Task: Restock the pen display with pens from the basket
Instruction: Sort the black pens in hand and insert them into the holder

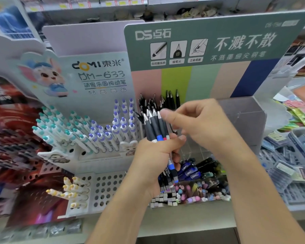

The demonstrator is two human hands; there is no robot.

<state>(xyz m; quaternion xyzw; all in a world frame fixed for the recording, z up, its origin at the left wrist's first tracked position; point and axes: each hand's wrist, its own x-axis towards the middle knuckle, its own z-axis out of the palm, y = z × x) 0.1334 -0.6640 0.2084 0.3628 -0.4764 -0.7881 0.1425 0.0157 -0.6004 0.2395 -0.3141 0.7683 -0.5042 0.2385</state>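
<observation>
Head view of a stationery shelf. The left hand [153, 155] is clenched around a bundle of pens [156, 127], held upright in front of the pen display [217, 48]; four silver tips rise above the fist, and three coloured bands show at the grip line, one white, one blue, one red, while the lower ends stick out below the palm. The exact number of pens in the bundle cannot be told. The right hand [199, 122] reaches across from the right, its thumb and forefinger closing on the tips of the bundle; whether they actually grip a single pen is blurred and cannot be told. Just behind the tips, a cluster of black pens [158, 101] stands in the display, below a green header board and five coloured stripes: pink, lime, mint, beige and navy. A clear plastic compartment [241, 118] lies to the right of the cluster. Below the hands, a tray of mixed pens [201, 173] holds blue, black and pastel ones, too many and too overlapped to count. To the left, a white rack [102, 184] with round holes carries teal-topped pens [56, 125], purple-topped pens [118, 124] and, lower down, yellow-topped pens [72, 189]. A cartoon rabbit sign [48, 76] stands above the rack. The whole display rests on a pale shelf [183, 221].
</observation>
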